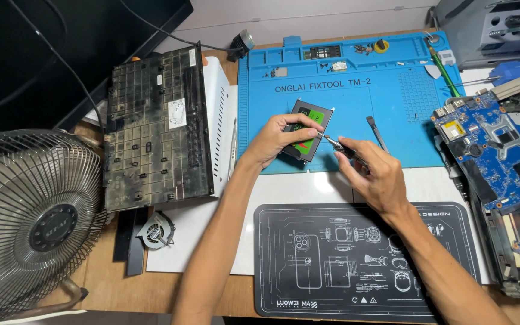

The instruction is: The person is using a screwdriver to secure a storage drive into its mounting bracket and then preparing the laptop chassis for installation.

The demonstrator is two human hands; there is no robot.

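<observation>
My left hand [279, 139] grips a flat black drive with a green label [308, 127], set in a thin metal bracket and held tilted just above the blue repair mat [392, 96]. My right hand [373, 174] holds a small screwdriver [339, 145], its tip at the drive's right edge. The fingers of both hands hide part of the drive and the tool's handle.
A dusty black laptop bottom cover [151, 126] lies to the left on a white panel. A wire-caged fan [31, 222] stands at the far left, a small cooling fan [155, 231] below the cover. A blue circuit board [501, 144] sits right. A black printed mat [332, 265] lies near me. A spudger [376, 131] rests on the blue mat.
</observation>
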